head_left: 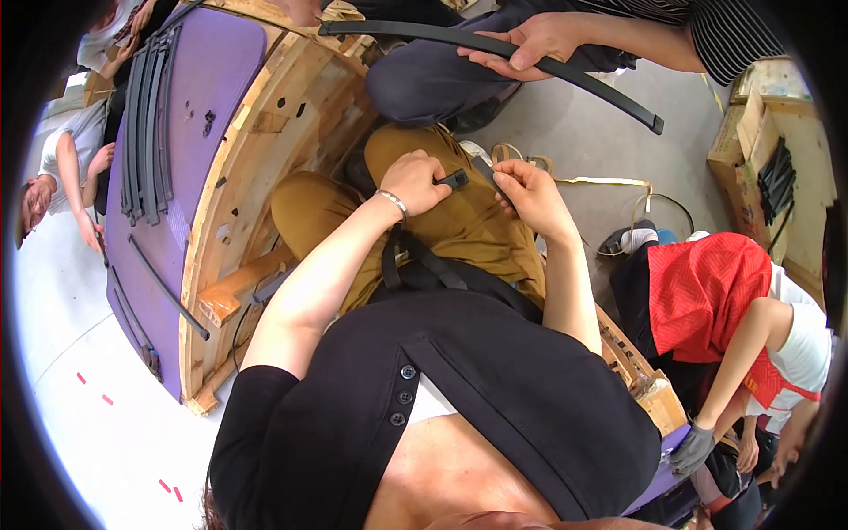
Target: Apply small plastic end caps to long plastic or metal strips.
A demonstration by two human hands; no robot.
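Above my knees, my left hand [413,184] is closed around a short black piece [455,179] with a squared end, which sticks out past the fingers. My right hand [532,196] pinches a narrow, flat dark strip [484,170] between thumb and fingers. Its tip points toward the left hand, and a gap separates the two pieces. The rest of each piece is hidden by my fingers, so I cannot tell their full length. Just beyond, another person's hand [530,46] holds a long, curved black strip [601,87] resembling a wiper blade.
To the left, a wooden bench with a purple mat [221,53] carries several long black strips [148,124]. A cardboard box [751,132] holding dark pieces stands at the right. People work on both sides, one in a red apron [707,283]. A pale strap [609,182] trails over the floor.
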